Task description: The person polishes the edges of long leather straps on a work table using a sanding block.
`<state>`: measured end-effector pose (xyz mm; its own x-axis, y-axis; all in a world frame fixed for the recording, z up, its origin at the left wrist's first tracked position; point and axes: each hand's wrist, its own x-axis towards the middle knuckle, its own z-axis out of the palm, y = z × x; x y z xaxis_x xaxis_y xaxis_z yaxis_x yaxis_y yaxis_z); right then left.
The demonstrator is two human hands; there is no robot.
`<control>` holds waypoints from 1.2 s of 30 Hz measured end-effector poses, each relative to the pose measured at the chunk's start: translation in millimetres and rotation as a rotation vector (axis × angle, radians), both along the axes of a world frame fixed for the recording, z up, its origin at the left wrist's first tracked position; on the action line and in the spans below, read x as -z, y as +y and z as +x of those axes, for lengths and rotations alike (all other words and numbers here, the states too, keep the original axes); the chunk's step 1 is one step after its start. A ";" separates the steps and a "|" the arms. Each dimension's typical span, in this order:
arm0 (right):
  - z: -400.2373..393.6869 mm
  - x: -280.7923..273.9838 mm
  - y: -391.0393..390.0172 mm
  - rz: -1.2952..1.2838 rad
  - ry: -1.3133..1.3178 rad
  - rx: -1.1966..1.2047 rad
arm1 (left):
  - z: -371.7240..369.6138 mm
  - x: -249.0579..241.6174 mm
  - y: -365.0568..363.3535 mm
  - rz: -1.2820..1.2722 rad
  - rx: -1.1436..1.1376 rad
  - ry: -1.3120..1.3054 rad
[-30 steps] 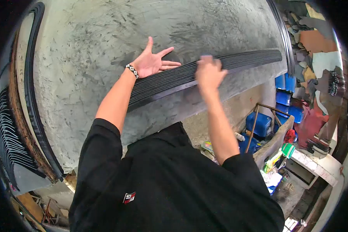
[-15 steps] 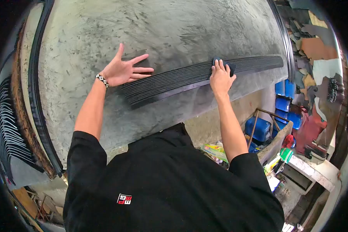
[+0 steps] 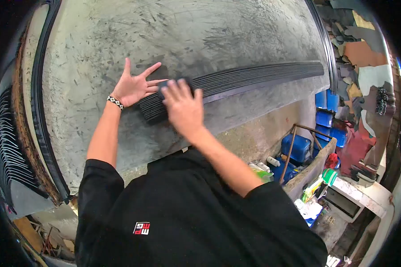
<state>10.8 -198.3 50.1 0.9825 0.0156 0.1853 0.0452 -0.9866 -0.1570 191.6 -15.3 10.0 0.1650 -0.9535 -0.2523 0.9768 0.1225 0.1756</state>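
A row of long, thin black strips [image 3: 254, 78] lies side by side on the grey, smudged tabletop [image 3: 165, 31], curving up to the right. My right hand [image 3: 185, 109] is closed over a dark pad [image 3: 188, 83], slightly blurred, and presses on the strips near their left end. The pad looks like a sponge or folded cloth, mostly covered by the fingers. At the upper left corner of the strips is my left hand [image 3: 133, 85], fingers spread wide and palm partly turned up. Its lower fingers reach to the strips' edge beside the pad.
Bundled black strips [image 3: 38, 98] hang along the table's left side, with more strips [image 3: 321, 35] at the right edge. Further right are leather scraps [image 3: 365, 53], blue containers [image 3: 296, 147] and a green-capped bottle [image 3: 329, 177] below table level.
My right hand has slid the dark pad leftward along the strips, from right of the middle to near their left end. My left hand stays spread, shifted slightly left and down.
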 end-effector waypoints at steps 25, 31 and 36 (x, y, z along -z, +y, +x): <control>-10.6 -3.8 71.2 -0.128 0.078 -0.132 | -5.9 3.7 1.5 -0.092 -0.080 -0.019; 2.0 -27.7 -57.9 -0.180 -0.066 0.081 | -36.1 -18.4 42.2 0.208 -0.478 -0.180; -37.1 24.6 -165.5 -0.234 -0.029 0.570 | -89.0 -4.2 18.4 0.369 -0.795 -0.477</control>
<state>-26.3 -363.8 25.4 0.8426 -0.4674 0.2675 -0.4987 -0.8647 0.0598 102.7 3.1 14.2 0.8826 -0.3971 -0.2516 0.4519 0.5691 0.6870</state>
